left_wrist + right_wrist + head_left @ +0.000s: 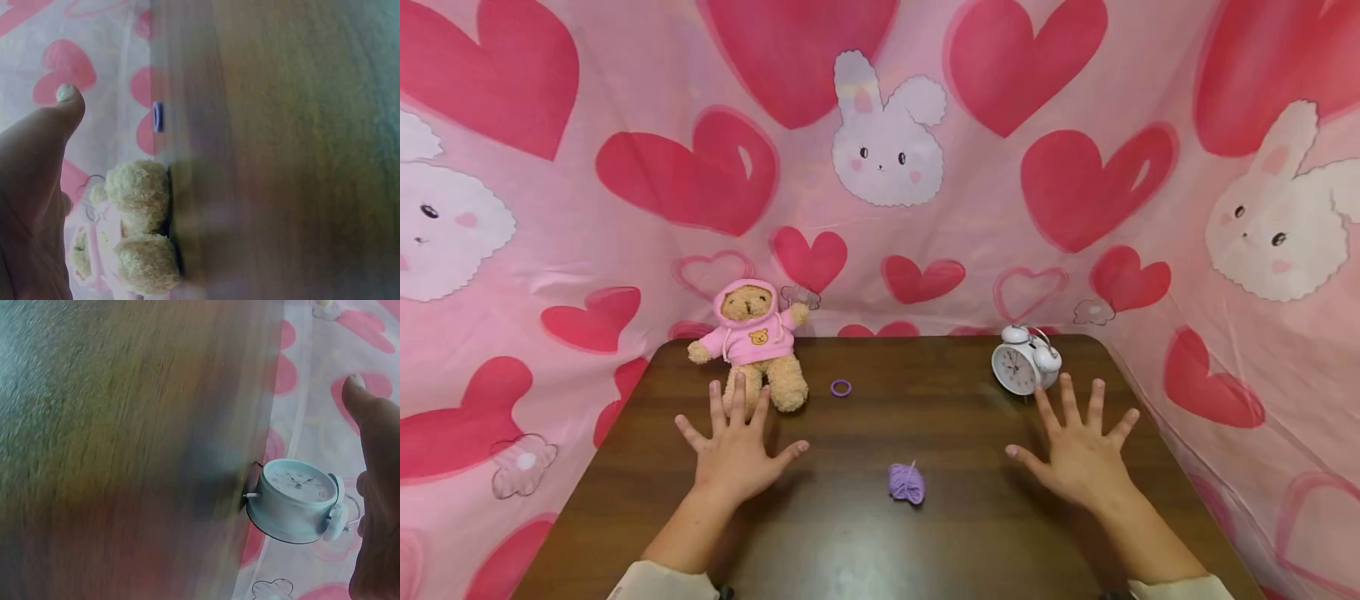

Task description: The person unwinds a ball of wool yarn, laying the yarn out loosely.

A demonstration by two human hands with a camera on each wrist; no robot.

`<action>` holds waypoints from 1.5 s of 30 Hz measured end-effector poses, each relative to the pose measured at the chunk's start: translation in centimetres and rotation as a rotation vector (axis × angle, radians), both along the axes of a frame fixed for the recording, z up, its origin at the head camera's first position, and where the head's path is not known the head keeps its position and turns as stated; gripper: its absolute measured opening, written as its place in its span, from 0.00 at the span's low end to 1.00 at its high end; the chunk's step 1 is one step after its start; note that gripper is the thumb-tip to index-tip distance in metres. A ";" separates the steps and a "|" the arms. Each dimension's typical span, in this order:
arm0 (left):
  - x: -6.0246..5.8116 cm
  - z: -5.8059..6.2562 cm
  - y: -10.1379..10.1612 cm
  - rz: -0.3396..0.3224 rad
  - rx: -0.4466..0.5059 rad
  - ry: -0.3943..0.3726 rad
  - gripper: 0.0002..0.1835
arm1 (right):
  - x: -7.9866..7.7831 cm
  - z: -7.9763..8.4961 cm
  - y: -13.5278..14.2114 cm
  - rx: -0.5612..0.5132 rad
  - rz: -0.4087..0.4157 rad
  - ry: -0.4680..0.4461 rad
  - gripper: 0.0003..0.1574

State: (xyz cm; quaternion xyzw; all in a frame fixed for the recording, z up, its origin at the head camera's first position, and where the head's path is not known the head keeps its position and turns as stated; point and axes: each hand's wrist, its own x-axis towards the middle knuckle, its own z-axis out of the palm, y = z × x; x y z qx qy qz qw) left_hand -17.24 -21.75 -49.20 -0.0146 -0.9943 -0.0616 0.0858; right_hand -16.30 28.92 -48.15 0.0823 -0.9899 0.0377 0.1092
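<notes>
My left hand (735,454) is held over the table with its fingers spread, holding nothing. Just beyond its fingertips sits a teddy bear (760,346) in a pink hoodie, its legs (140,197) also visible in the left wrist view. A purple ring (841,387) lies to the right of the bear. My right hand (1084,458) is likewise spread and bare, near a white twin-bell alarm clock (1017,367) that stands past its fingertips. Between the hands, closer to me, lies a small bundle of purple yarn (906,483).
The dark wooden table (865,550) has a far edge running behind the bear and clock. Pink cloth (910,237) printed with hearts and rabbits hangs along the back and both sides.
</notes>
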 end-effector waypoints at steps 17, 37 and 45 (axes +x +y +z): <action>0.9 -0.4 3.6 -0.171 0.206 -0.125 0.51 | 0.7 -0.2 -5.4 -0.336 0.218 -0.046 0.50; 0.9 -2.6 9.9 -0.447 0.342 -0.174 0.40 | -0.1 -2.9 -12.5 -0.420 0.450 -0.256 0.37; 0.8 -3.0 11.9 -0.520 0.390 -0.195 0.35 | -0.2 -3.2 -13.5 -0.432 0.462 -0.300 0.27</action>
